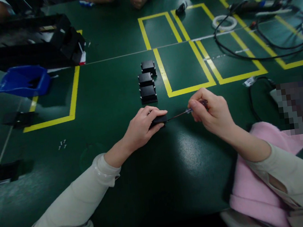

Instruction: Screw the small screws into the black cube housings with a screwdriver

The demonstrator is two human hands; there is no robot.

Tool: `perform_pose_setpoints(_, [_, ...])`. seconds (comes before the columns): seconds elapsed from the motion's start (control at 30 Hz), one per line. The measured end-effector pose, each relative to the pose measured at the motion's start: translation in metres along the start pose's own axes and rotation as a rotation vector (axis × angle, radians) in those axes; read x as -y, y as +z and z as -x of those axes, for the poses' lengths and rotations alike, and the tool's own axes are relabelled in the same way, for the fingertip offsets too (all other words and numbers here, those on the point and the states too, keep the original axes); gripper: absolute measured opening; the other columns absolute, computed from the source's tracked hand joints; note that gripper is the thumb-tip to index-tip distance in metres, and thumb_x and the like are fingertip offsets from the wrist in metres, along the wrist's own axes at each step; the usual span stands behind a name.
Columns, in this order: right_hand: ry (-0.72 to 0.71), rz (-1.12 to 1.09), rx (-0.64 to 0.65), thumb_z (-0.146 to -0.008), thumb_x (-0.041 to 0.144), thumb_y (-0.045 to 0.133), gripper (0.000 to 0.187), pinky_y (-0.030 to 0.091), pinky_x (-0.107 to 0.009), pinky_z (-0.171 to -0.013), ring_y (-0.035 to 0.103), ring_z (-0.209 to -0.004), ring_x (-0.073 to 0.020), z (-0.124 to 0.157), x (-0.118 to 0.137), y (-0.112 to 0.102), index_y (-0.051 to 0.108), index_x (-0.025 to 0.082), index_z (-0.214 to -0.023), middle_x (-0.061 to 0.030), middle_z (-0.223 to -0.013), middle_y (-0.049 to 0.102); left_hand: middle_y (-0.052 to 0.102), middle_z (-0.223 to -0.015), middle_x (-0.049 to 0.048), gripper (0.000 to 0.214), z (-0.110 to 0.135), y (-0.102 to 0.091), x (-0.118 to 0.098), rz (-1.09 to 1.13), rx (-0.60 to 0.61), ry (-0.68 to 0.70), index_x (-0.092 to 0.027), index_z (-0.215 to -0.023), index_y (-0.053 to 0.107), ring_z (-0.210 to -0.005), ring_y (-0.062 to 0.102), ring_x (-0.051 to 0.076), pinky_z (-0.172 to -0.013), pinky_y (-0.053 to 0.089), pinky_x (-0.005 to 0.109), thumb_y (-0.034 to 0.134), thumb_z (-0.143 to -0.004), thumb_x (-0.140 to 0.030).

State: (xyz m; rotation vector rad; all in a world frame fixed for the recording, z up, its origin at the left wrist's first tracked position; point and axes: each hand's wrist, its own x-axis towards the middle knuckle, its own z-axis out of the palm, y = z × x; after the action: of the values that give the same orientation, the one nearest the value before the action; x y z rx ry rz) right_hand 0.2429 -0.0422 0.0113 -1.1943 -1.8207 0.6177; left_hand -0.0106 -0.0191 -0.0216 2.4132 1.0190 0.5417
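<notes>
Here, two bare hands work at one black block (159, 120) on the green table (119, 73), directly in front of the person. The left hand (143, 126) grips that block between thumb and fingers; the right hand (212, 111) has its fingers closed around one screwdriver (187, 111), whose thin shaft points left, its tip at the block's right end. Just beyond the left hand stand three more black blocks (145, 79) in a rough column, the farthest set slightly to the right. Four small screws (61, 143) lie loose, left of the left hand. Farther off are one blue bin (24, 81) and one white ring (224, 28); one pink cloth (255, 185) lies by the right forearm.
</notes>
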Motion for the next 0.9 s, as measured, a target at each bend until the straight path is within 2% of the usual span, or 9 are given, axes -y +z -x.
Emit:
perform_pose_setpoints(0.1, [0.015,-0.023,-0.007,-0.103,0.04,0.052,0.023,0.037,-0.024,-0.051,0.05,-0.045,-0.0068,0.0003,-0.002,0.0013,0.051,0.023,-0.086,0.0077,-0.058,0.053,0.062,-0.127,0.0095,0.035,-0.0001,0.0011,-0.0003,-0.003,-0.006,0.006,-0.023,-0.134,0.057,-0.117,0.058,0.026,-0.1,0.05,0.044,0.059,-0.1,-0.028])
perform_pose_setpoints(0.2, [0.014,-0.032,-0.02,-0.103,0.034,0.05,0.011,0.039,-0.024,-0.054,0.054,-0.052,-0.0082,0.0001,-0.0035,0.0025,0.053,0.023,-0.098,0.0058,-0.067,0.056,0.062,-0.126,0.0097,0.035,-0.0001,0.0015,0.0,-0.007,-0.008,0.007,-0.022,-0.134,0.057,-0.116,0.058,0.026,-0.099,0.05,0.044,0.059,-0.1,-0.028])
perform_pose_setpoints(0.27, [0.015,-0.022,-0.021,-0.102,0.033,0.049,0.01,0.04,-0.025,-0.056,0.057,-0.058,-0.0099,-0.0003,-0.0032,0.0024,0.052,0.023,-0.102,0.0042,-0.072,0.058,0.062,-0.127,0.0099,0.035,-0.0001,0.0014,-0.0001,-0.007,-0.007,0.003,-0.022,-0.134,0.057,-0.115,0.058,0.026,-0.099,0.05,0.044,0.059,-0.099,-0.028])
perform_pose_setpoints(0.47, [-0.024,0.051,-0.027,-0.102,0.039,0.051,0.026,0.036,-0.026,-0.053,0.049,-0.051,-0.0094,-0.0018,0.0003,-0.0001,0.049,0.024,-0.082,0.0054,-0.061,0.053,0.062,-0.128,0.0098,0.035,0.0001,0.0011,0.0,0.002,-0.005,0.001,-0.023,-0.135,0.057,-0.117,0.058,0.026,-0.101,0.049,0.045,0.058,-0.1,-0.03])
perform_pose_setpoints(0.9, [-0.006,0.01,-0.012,-0.103,0.037,0.05,0.025,0.036,-0.024,-0.048,0.05,-0.041,-0.0077,-0.0011,0.0007,0.0005,0.048,0.024,-0.081,0.0085,-0.053,0.051,0.062,-0.127,0.0095,0.035,-0.0003,0.0,0.0,0.012,-0.003,0.002,-0.023,-0.134,0.057,-0.118,0.058,0.026,-0.102,0.049,0.045,0.059,-0.1,-0.028])
